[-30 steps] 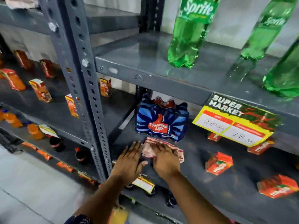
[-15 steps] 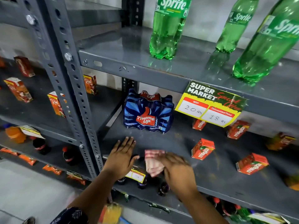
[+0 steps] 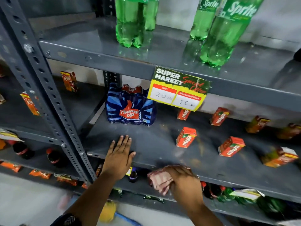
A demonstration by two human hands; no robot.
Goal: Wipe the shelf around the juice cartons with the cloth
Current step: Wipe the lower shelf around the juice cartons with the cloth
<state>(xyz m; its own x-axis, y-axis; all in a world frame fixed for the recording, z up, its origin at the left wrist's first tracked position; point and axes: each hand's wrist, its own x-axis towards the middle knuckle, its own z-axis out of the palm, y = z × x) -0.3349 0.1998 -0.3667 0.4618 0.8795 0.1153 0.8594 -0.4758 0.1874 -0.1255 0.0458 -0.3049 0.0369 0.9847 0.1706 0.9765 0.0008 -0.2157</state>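
Observation:
The grey metal shelf (image 3: 156, 144) carries several small red Maaza juice cartons; the nearest carton (image 3: 186, 137) stands right of centre and another carton (image 3: 231, 146) further right. My left hand (image 3: 119, 156) lies flat, fingers spread, on the shelf's front left. My right hand (image 3: 184, 180) is at the shelf's front edge, closed on a crumpled pink-and-white cloth (image 3: 160, 180) that hangs just off the edge. Both hands are well short of the cartons.
A blue Thums Up multipack (image 3: 130, 108) sits at the back left. A Super Market price sign (image 3: 179, 88) hangs from the upper shelf, which holds green Sprite bottles (image 3: 130, 22). A perforated steel upright (image 3: 48, 98) stands left. Dark bottles fill the shelf below.
My right hand has drawn the cloth back from in front of the Thums Up pack to the shelf's front edge and rightward. My left hand has stayed flat on the shelf.

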